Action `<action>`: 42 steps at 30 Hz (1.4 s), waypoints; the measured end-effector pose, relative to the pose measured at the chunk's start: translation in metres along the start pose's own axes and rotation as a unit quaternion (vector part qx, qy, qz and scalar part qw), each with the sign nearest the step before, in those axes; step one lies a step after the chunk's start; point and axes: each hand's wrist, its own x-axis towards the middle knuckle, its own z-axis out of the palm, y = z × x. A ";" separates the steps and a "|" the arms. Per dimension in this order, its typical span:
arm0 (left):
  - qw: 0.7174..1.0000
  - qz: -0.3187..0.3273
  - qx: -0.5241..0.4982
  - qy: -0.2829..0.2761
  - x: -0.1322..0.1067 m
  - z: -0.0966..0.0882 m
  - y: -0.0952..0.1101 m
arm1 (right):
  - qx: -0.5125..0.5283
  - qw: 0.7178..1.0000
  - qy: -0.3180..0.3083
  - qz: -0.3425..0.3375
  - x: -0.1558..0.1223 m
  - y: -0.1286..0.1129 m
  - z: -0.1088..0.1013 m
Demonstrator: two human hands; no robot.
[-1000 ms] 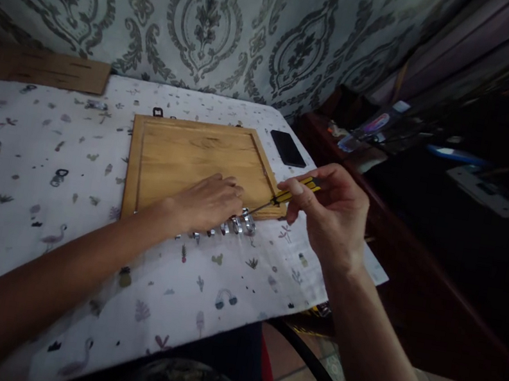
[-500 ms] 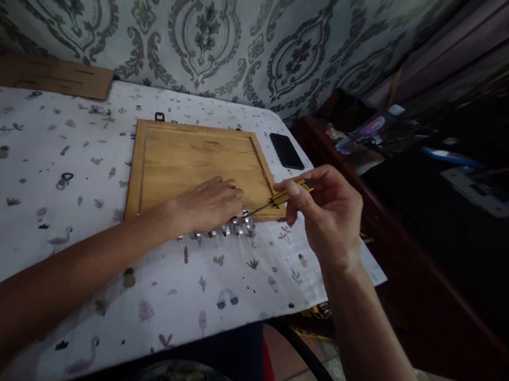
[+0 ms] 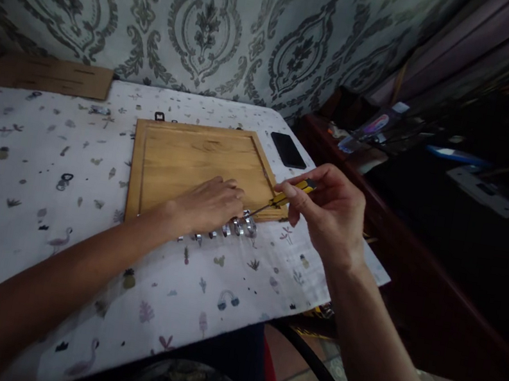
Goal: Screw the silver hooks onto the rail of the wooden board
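Note:
A square wooden board [image 3: 177, 152] with a raised rim lies on a table covered by a patterned white cloth [image 3: 17, 177]. My left hand [image 3: 211, 203] rests palm down on the board's near edge, fingers curled over a row of shiny metal hooks [image 3: 236, 226] fixed along that edge. My right hand [image 3: 329, 213] pinches a small yellow-and-black screwdriver [image 3: 291, 191]. Its thin shaft slants down to the left, with the tip at the rightmost hook beside my left fingertips.
A black phone [image 3: 287, 149] lies on the cloth right of the board. A brown cardboard sheet [image 3: 47, 74] sits at the back left. A small dark ring [image 3: 65, 179] lies left of the board. Dark cluttered furniture [image 3: 432, 181] stands to the right, past the table's edge.
Almost nothing has moved. My right hand has shifted slightly around the screwdriver handle while the tip stays at the hook. My left hand has kept its place.

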 end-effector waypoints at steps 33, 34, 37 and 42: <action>1.000 0.022 -0.013 0.012 0.001 0.002 -0.003 | -0.015 0.998 -0.017 -0.050 -0.005 0.006 0.002; 0.999 0.031 -0.015 0.016 0.001 0.003 -0.004 | -0.016 0.998 0.002 -0.056 -0.005 0.005 0.002; 0.998 0.055 -0.031 0.027 0.002 0.006 -0.007 | -0.028 0.996 0.058 -0.067 -0.006 0.003 0.000; 0.998 0.056 -0.033 0.019 0.002 0.009 -0.009 | -0.051 0.993 0.086 -0.063 -0.008 0.006 -0.002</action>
